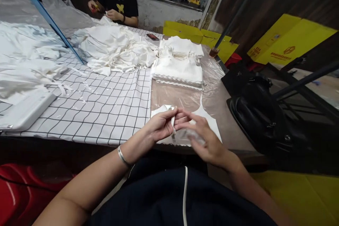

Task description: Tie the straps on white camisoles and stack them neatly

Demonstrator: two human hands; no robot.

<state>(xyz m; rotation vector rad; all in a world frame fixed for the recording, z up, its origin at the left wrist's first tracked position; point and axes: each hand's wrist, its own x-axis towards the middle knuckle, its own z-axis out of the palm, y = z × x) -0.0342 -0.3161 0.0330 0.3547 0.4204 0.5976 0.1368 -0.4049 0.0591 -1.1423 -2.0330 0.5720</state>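
A white garment with thin straps, like a camisole top (213, 124), lies at the table's front edge under my hands. My left hand (161, 126) is palm up, with a narrow white strap (173, 123) pinched between thumb and fingers. Its loose end hangs below the fingers. My right hand (209, 143) is just to the right, slightly smeared by motion. Its fingers are apart, the tips close to my left fingertips, and nothing shows in its grasp. Beyond them sits a neat stack of white tops (177, 67) with scalloped edges.
Heaps of white garments (113, 46) cover the left of the checked cloth (111, 106), near a white box-like device (29, 111). A blue pole (50, 21) slants across. A black bag (265, 113) lies right. Across the table sits a person (119, 1) holding small items.
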